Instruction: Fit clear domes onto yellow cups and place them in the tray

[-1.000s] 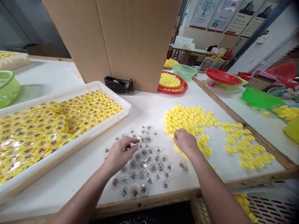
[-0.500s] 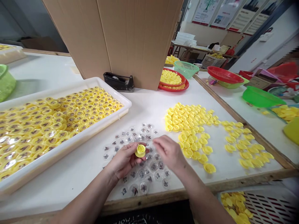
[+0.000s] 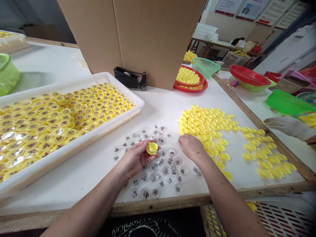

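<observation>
My left hand (image 3: pixel 137 158) pinches a small yellow piece shaped like a cup on a saucer (image 3: pixel 152 148), holding it above the table. Below and around that hand lie many clear round plastic discs (image 3: pixel 166 170) with small dark printed pictures. My right hand (image 3: pixel 191 147) is closed, its fingers curled down at the left edge of a spread of yellow pieces (image 3: pixel 202 120). What its fingertips hold, if anything, is hidden. Left of both hands stands a white tray (image 3: pixel 139 105) full of yellow pieces with pictures on top.
A tape dispenser (image 3: pixel 130 78) stands against a tall cardboard box (image 3: pixel 148 39). Red plates (image 3: pixel 202 87) of yellow pieces and a green basket (image 3: pixel 206 65) are behind. A wooden strip (image 3: pixel 243 105) edges the table; beyond it, another person's gloved hand (image 3: pixel 288 126) reaches in.
My right hand has moved right, away from my left hand, to the edge of the yellow pieces. The left hand keeps the cup-shaped piece, now tilted. A gloved hand has appeared at the right.
</observation>
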A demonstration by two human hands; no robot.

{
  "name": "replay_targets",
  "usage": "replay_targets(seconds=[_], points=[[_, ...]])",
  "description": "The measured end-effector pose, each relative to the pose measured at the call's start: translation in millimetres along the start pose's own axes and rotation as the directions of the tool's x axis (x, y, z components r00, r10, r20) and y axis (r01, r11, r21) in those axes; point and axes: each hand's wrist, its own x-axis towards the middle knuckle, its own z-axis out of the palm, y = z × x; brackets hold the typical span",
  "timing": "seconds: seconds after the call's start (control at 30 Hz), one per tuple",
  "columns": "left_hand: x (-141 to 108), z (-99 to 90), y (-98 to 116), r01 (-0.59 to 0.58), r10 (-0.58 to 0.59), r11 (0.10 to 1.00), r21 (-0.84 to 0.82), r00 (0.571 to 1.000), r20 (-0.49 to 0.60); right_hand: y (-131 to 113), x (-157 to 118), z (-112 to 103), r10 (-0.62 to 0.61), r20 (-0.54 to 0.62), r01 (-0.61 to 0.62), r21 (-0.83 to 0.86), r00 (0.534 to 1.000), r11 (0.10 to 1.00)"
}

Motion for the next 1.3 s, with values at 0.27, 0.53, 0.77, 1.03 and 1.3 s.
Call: replay_targets(seconds=[0.27,0.53,0.77,1.03,1.3], points=[[1,0.3,-4,0.001,-0.001,1.0,-0.002,1.0,0.01,-38,-16,-33,-0.102,-0.139,0.144,0.338,0.985,0.93],[1,2.5,-8,0.017,-0.015,0.999,-0.045,0.999,0.051,-64,-29,-46,-0.162,-0.414,0.414,0.641,0.896,0.646],[-2,2.3,-4,-0.033,0.032,0.999,0.008,0.998,0.058,-27,-54,-14,-0.003,-0.258,0.148,0.547,0.966,0.824],[0,-2.0,-2,-0.099,0.098,0.995,0.031,0.995,0.017,-46,-61,2,-0.086,-0.097,0.103,0.19,0.992,0.976],[-1,-0.4,-4,-0.089,0.088,0.995,0.051,0.996,0.017,-45,-63,-7,0.072,-0.216,0.089,0.652,0.974,0.753]])
